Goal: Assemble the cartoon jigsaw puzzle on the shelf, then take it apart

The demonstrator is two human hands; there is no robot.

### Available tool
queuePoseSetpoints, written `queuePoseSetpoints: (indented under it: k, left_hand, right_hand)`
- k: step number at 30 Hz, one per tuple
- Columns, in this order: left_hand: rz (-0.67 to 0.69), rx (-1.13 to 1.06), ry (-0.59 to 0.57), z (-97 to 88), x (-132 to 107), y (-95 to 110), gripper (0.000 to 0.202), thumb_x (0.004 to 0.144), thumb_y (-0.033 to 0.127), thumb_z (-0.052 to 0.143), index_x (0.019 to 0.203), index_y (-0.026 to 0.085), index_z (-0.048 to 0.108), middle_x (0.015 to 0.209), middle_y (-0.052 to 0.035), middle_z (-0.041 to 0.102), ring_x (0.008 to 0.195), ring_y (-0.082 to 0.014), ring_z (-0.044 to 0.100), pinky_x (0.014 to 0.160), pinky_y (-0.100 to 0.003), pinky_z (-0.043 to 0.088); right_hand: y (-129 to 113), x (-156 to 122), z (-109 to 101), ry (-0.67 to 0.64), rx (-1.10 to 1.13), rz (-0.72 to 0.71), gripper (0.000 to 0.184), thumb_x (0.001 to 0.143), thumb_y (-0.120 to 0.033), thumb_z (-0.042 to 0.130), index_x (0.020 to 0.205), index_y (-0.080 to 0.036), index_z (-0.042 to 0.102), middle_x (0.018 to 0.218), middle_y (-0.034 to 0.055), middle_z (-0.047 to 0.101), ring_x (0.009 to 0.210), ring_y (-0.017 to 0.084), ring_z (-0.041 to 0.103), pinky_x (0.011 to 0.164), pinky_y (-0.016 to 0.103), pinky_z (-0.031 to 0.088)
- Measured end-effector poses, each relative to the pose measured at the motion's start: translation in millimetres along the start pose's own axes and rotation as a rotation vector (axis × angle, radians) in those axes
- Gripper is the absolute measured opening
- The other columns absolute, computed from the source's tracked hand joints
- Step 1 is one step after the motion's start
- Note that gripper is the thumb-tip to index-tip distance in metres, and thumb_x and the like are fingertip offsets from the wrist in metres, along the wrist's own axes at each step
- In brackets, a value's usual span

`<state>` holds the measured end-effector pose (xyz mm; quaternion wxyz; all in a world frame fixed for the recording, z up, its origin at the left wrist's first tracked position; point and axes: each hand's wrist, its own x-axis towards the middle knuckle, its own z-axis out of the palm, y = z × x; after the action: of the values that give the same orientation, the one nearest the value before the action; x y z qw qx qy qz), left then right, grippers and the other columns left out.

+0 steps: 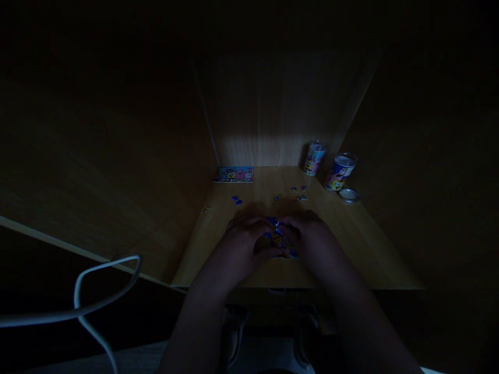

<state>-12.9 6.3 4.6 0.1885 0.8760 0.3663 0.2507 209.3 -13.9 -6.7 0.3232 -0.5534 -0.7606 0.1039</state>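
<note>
A partly joined jigsaw puzzle (284, 245) in blue and dark colours lies near the front of the wooden shelf, between my hands. My left hand (246, 240) comes in from its left side, index finger at the top edge and thumb at the lower left, closed on the puzzle. From the right, my right hand (312, 234) presses bent fingers on the upper part of the puzzle, beside a small blue-and-white patch. The dim light hides the fingertips in part, and the hands cover both sides of the puzzle.
Loose puzzle pieces (237, 200) lie beyond the hands, with several more pieces (300, 198) to the right. A cartoon picture card (234, 174) rests at the back left. Two printed cans (314, 160) and a round metal lid (348, 195) stand at right. Wooden panels enclose the shelf; a white cable (105, 301) loops at left.
</note>
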Motion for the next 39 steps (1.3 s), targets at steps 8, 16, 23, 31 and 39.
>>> queuePoseSetpoints:
  k: [8, 16, 23, 31, 39]
  left_hand:
    - [0.001, 0.009, 0.003, 1.4, -0.6, -1.3, 0.033, 0.092, 0.034, 0.093, 0.122, 0.03, 0.08, 0.132, -0.0046, 0.08, 0.127, -0.0292, 0.072, 0.114, -0.051, 0.054]
    - [0.005, 0.031, 0.01, 3.1, -1.6, -3.9, 0.036, 0.092, 0.032, 0.093, 0.125, 0.032, 0.079, 0.134, -0.0037, 0.08, 0.128, -0.0298, 0.072, 0.115, -0.05, 0.054]
    - [0.015, 0.012, 0.007, 3.6, -0.2, -3.9, 0.028, 0.095, 0.036, 0.09, 0.121, 0.031, 0.081, 0.129, -0.0037, 0.08, 0.124, -0.0278, 0.073, 0.113, -0.049, 0.055]
    - [0.001, 0.016, -0.002, 1.2, 1.0, -1.1, 0.029, 0.094, 0.037, 0.092, 0.12, 0.031, 0.082, 0.129, -0.0036, 0.08, 0.123, -0.0279, 0.073, 0.111, -0.048, 0.056]
    - [0.006, 0.012, 0.014, 3.7, 0.1, -3.5, 0.032, 0.092, 0.038, 0.093, 0.122, 0.032, 0.081, 0.13, -0.0033, 0.08, 0.126, -0.0289, 0.072, 0.112, -0.049, 0.055]
  right_hand:
    - [-0.1, -1.8, -1.1, 0.051, -0.09, 0.01, 0.027, 0.101, -0.011, 0.065, 0.118, -0.022, 0.084, 0.111, 0.0102, 0.081, 0.108, 0.03, 0.07, 0.096, 0.045, 0.057]
    - [-1.2, -0.9, 1.3, -0.023, -0.05, -0.137, 0.03, 0.097, -0.006, 0.07, 0.114, -0.026, 0.085, 0.121, 0.0066, 0.082, 0.114, 0.028, 0.07, 0.105, 0.045, 0.051]
    - [4.5, 1.0, -0.4, -0.061, -0.101, -0.104, 0.034, 0.089, -0.001, 0.076, 0.107, -0.027, 0.087, 0.112, 0.0049, 0.084, 0.108, 0.027, 0.07, 0.098, 0.041, 0.051]
    - [4.0, -0.5, -1.1, 0.018, -0.106, -0.083, 0.034, 0.088, 0.001, 0.071, 0.1, -0.026, 0.086, 0.099, 0.0041, 0.083, 0.101, 0.026, 0.069, 0.093, 0.039, 0.05]
    - [4.8, 0.5, 0.2, -0.001, -0.116, -0.093, 0.029, 0.087, 0.002, 0.072, 0.088, -0.025, 0.084, 0.092, 0.002, 0.084, 0.093, 0.025, 0.069, 0.089, 0.037, 0.048]
